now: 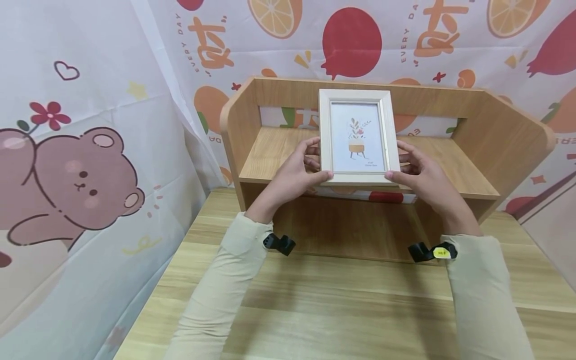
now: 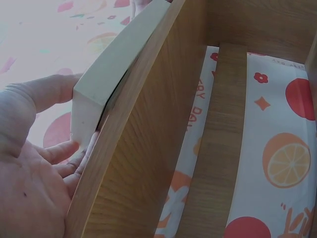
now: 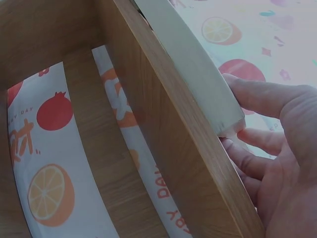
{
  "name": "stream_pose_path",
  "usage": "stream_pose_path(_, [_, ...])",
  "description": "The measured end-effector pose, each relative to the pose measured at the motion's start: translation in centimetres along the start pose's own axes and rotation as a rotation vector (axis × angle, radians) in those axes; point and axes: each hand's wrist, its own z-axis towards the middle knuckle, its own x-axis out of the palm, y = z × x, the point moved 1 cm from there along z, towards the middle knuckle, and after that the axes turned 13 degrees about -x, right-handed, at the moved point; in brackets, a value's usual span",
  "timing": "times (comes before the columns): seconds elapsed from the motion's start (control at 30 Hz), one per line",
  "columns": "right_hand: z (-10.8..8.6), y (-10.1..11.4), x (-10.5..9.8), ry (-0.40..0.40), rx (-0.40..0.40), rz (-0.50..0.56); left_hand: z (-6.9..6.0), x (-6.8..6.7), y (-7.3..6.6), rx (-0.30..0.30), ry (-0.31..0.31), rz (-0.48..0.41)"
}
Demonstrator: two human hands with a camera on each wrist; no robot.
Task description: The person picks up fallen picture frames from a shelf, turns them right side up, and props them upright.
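A white picture frame (image 1: 327, 135) with a potted-plant print stands on the upper board (image 1: 279, 145) of a wooden desk shelf, its face toward the head camera. My left hand (image 1: 294, 167) grips its lower left side, thumb on the front and fingers around the edge. On the other side my right hand (image 1: 423, 172) holds the lower right corner in the same way. In the left wrist view the frame's bottom edge (image 2: 121, 54) lies along the board's front edge. The right wrist view shows that bottom edge (image 3: 193, 64) too, with the right thumb on its front.
The shelf has side panels (image 1: 508, 130) at both ends and a lower compartment (image 1: 346, 230) below the board. It stands on a wood-grain table (image 1: 351, 305). Fruit-printed cloth (image 1: 405, 30) hangs behind, and a bear-printed cloth (image 1: 103, 180) hangs on the left.
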Motion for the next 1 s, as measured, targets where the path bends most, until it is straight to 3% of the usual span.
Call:
stream_pose_path(0.37, [0.61, -0.07, -0.02, -0.003, -0.028, 0.064, 0.52, -0.01, -0.22, -0.023, -0.003, -0.006])
stream_pose_path(1.0, [0.44, -0.5, 0.28, -0.074, -0.103, 0.044, 0.4, 0.6, -0.12, 0.049, -0.093, 0.052])
